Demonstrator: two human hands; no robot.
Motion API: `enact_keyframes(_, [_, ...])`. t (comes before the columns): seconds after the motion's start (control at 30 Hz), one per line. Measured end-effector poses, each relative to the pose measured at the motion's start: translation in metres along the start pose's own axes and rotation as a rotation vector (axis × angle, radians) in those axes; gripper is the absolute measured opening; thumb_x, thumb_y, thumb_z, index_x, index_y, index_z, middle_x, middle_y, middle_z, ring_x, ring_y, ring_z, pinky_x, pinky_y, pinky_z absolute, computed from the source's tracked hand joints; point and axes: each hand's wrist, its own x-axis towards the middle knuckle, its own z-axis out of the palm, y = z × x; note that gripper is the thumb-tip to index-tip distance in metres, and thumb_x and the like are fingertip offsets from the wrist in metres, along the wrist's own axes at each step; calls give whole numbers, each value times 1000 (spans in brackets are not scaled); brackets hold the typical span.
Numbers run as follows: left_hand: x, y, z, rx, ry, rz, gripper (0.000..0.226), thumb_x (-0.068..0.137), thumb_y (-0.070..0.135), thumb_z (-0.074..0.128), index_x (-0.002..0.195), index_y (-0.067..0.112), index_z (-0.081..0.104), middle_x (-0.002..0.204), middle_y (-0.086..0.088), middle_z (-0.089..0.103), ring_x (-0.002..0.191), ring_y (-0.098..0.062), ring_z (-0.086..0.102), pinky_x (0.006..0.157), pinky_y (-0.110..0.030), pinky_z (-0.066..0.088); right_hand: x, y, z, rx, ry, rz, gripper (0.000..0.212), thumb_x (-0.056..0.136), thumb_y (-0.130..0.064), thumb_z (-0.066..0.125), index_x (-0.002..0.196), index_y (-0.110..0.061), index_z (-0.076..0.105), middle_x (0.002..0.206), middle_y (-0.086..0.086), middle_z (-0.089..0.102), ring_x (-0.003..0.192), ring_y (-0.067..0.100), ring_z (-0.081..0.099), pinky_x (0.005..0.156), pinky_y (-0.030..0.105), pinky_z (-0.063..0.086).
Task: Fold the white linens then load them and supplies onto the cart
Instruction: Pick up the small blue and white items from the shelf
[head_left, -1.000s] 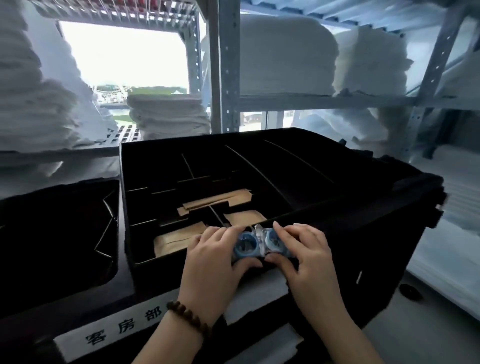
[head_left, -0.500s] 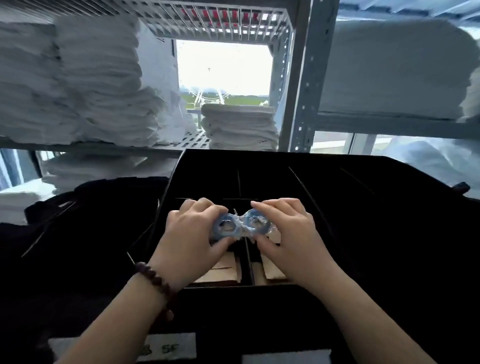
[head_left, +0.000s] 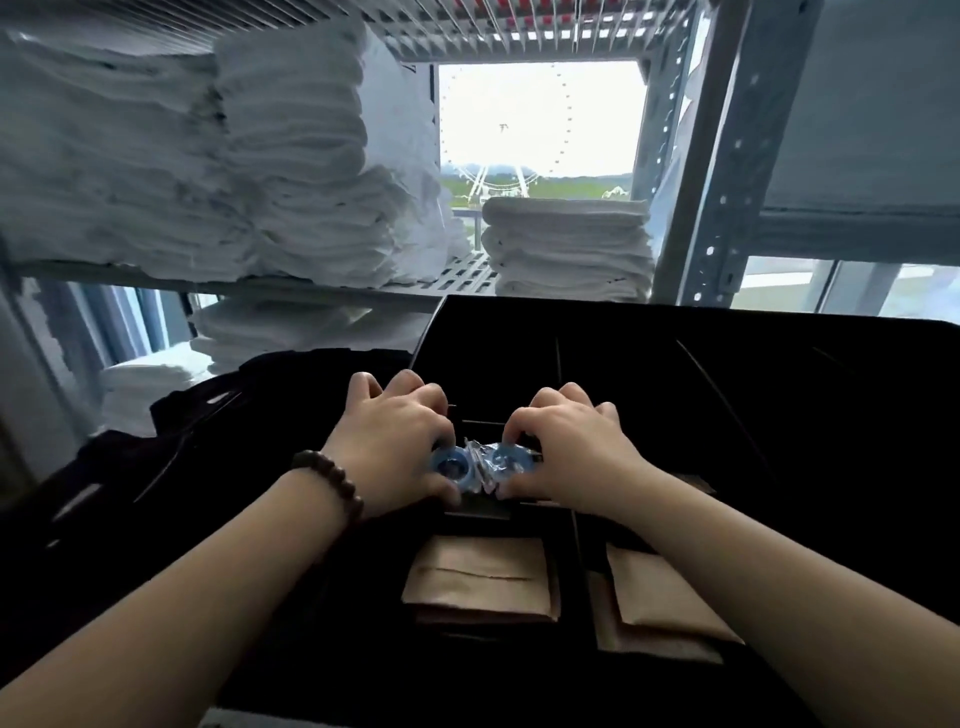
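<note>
Both hands hold small blue, plastic-wrapped round supplies (head_left: 480, 465) over the black divided cart tray (head_left: 727, 395). My left hand (head_left: 392, 441), with a bead bracelet on its wrist, grips the left piece. My right hand (head_left: 569, 447) grips the right piece. The pieces sit low over a middle compartment of the tray. Brown paper packets (head_left: 480, 577) lie in the two near compartments, another packet (head_left: 660, 592) to the right. Folded white linens (head_left: 569, 249) are stacked on the shelf behind the tray.
Tall piles of white towels (head_left: 291, 156) fill the metal shelf at the left, with more (head_left: 270, 327) below it. A grey perforated shelf post (head_left: 727, 171) stands at the right. A black bin (head_left: 156, 467) sits left of the tray. A window lies behind.
Both hands have carried the blue wrapped supplies forward and down, deeper into the tray, past the paper packets. The view has swung left and closer to the cart.
</note>
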Motion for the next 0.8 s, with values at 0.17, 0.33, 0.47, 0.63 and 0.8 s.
enact_keyframes(0.17, [14,-3,20,103,-75,-15,52,69,75,59,103,36,68,153,11,20,141,-17,-1,106,-51,10,20,-1,22,-68,-76,14,52,64,-68,71,103,-36,59,104,-10,42,109,15,33,85,40,27])
enact_keyframes(0.33, [29,-6,35,130,-182,-29,52,71,77,55,103,39,68,160,11,-12,136,-22,-39,102,-66,-21,32,-1,35,-122,-161,12,55,61,-72,70,97,-31,62,105,-8,45,111,16,34,90,42,30])
enact_keyframes(0.47, [39,-4,36,171,-271,-24,56,66,80,55,99,38,70,158,10,-21,128,-26,-50,90,-69,-33,39,-2,37,-136,-228,26,61,56,-74,72,95,-28,62,99,-8,43,110,16,35,81,40,27])
enact_keyframes(0.63, [47,0,33,228,-375,11,62,65,81,55,108,38,67,159,10,-18,132,-29,-45,89,-72,-29,46,-1,36,-138,-307,25,66,52,-74,73,96,-27,62,99,-9,48,108,16,34,78,38,24])
enact_keyframes(0.8, [42,-7,28,194,-339,51,77,64,84,50,127,39,56,160,12,-13,137,-22,-39,92,-72,-27,40,4,31,-79,-365,-1,75,55,-74,72,114,-29,61,107,-10,51,115,17,34,83,40,29])
